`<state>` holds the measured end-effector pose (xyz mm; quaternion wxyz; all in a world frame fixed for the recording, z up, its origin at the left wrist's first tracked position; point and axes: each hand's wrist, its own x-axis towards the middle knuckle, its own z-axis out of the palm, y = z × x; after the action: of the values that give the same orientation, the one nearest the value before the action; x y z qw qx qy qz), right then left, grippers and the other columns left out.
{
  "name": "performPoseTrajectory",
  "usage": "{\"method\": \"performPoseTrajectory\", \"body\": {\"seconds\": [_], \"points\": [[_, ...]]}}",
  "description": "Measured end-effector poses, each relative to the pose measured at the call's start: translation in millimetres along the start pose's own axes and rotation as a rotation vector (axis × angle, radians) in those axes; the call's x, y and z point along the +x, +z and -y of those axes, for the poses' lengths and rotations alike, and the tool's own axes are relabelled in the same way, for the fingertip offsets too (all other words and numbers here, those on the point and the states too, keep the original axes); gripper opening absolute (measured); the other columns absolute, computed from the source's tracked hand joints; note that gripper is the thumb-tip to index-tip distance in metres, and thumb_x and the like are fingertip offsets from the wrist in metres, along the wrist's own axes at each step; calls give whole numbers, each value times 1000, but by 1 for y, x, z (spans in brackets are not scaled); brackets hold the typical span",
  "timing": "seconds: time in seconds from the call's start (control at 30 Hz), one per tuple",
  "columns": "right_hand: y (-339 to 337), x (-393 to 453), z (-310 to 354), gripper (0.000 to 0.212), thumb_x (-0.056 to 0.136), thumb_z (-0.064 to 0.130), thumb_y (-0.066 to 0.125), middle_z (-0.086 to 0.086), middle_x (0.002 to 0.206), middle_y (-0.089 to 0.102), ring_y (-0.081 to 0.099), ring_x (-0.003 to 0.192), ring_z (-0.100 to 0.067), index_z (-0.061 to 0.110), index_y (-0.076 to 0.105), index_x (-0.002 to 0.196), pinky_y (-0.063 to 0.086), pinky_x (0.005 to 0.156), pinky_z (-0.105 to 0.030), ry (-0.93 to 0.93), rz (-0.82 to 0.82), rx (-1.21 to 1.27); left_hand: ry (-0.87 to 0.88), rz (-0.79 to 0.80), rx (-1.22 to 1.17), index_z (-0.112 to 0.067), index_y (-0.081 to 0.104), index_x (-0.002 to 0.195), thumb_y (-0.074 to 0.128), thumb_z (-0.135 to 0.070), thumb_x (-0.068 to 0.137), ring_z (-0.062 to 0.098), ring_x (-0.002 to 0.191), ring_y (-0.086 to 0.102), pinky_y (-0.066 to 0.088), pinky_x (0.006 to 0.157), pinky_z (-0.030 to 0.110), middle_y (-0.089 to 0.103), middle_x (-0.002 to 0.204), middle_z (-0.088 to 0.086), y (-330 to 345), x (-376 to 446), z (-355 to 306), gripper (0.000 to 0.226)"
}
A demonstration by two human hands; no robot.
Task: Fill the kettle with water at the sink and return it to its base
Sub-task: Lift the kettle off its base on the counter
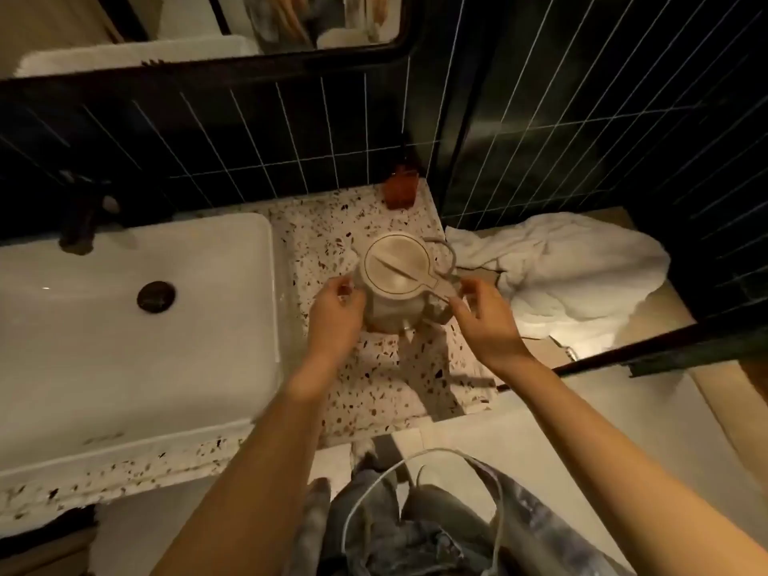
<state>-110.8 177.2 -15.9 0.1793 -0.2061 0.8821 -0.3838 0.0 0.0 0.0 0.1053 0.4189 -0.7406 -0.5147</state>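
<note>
A beige kettle (397,272) with its lid shut stands upright on the speckled terrazzo counter (419,380), to the right of the white rectangular sink (104,347). Its handle points right and toward me. My left hand (336,313) curls beside the kettle's left wall, fingers apart, at or just off the body. My right hand (484,318) is by the handle's end with thumb and fingers spread, holding nothing. The kettle's base is hidden under it. A dark tap (83,218) rises at the sink's back left, and the drain (156,296) shows in the basin.
A small red-orange cup (400,191) stands at the counter's back corner against the dark tiled wall. A crumpled white towel (561,276) lies on a surface right of the counter. A grey cord (446,253) loops behind the kettle. A mirror hangs above.
</note>
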Motion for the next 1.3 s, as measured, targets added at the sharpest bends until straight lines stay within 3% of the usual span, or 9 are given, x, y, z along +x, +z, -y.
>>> {"method": "performPoseTrajectory", "body": {"seconds": [0.13, 0.27, 0.47, 0.57, 0.67, 0.77, 0.83, 0.93, 1.3], "points": [[7, 10, 4, 38, 95, 31, 49, -12, 117, 61, 57, 107, -24, 7, 56, 124, 46, 91, -37, 85, -43, 82, -57, 129, 42, -17, 36, 147, 50, -44, 96, 25, 126, 52, 43, 98, 37, 50, 144, 5, 3, 28, 1, 59], [8, 21, 1, 26, 94, 31, 51, -6, 99, 65, 60, 92, -21, 10, 62, 104, 44, 73, -31, 144, 48, 130, -188, 193, -102, -17, 30, 149, 49, -45, 96, 26, 135, 42, 36, 109, 41, 42, 151, 6, 15, 53, -4, 63], [5, 34, -10, 32, 91, 43, 54, -3, 96, 73, 67, 90, -14, 16, 68, 100, 49, 70, -18, 175, 213, 206, -333, 228, -315, -20, 47, 140, 62, -49, 87, 16, 126, 43, 35, 97, 36, 49, 137, -5, 26, 75, 0, 63], [7, 41, -17, 39, 89, 46, 57, -10, 95, 75, 70, 92, -23, 11, 71, 97, 52, 85, -34, 207, 250, 237, -408, 217, -384, -26, 48, 139, 66, -51, 82, 13, 119, 42, 36, 96, 38, 49, 132, -10, 29, 79, 1, 65], [9, 45, -20, 47, 83, 55, 60, -11, 95, 76, 71, 93, -24, 11, 73, 96, 53, 88, -40, 241, 274, 275, -406, 227, -418, -27, 54, 133, 72, -46, 76, 17, 117, 54, 44, 101, 40, 60, 129, -6, 35, 81, 3, 63], [13, 47, -18, 51, 81, 56, 62, -14, 80, 73, 66, 75, -19, 5, 68, 78, 52, 78, -40, 232, 282, 353, -418, 229, -403, -32, 52, 136, 75, -55, 66, 18, 115, 57, 46, 101, 44, 61, 129, -6, 40, 79, 5, 77], [17, 47, -15, 44, 83, 51, 64, -9, 64, 56, 51, 64, -16, 13, 57, 64, 41, 67, -33, 218, 252, 416, -412, 233, -413, -32, 51, 136, 75, -58, 63, 19, 115, 58, 47, 101, 46, 61, 130, -5, 41, 78, 4, 81], [21, 46, -14, 43, 85, 46, 65, -3, 60, 44, 43, 61, -15, 16, 47, 59, 35, 64, -30, 212, 231, 490, -400, 225, -423, -34, 54, 130, 74, -53, 68, 19, 113, 60, 48, 100, 45, 63, 126, -5, 43, 78, 5, 68], [14, 40, -7, 45, 91, 31, 62, 12, 46, 40, 38, 47, -7, 16, 40, 54, 33, 53, -25, 171, 211, 576, -305, 159, -525, -37, 63, 110, 74, -33, 79, 20, 106, 64, 52, 96, 47, 69, 116, -4, 44, 68, -13, 34]]}}
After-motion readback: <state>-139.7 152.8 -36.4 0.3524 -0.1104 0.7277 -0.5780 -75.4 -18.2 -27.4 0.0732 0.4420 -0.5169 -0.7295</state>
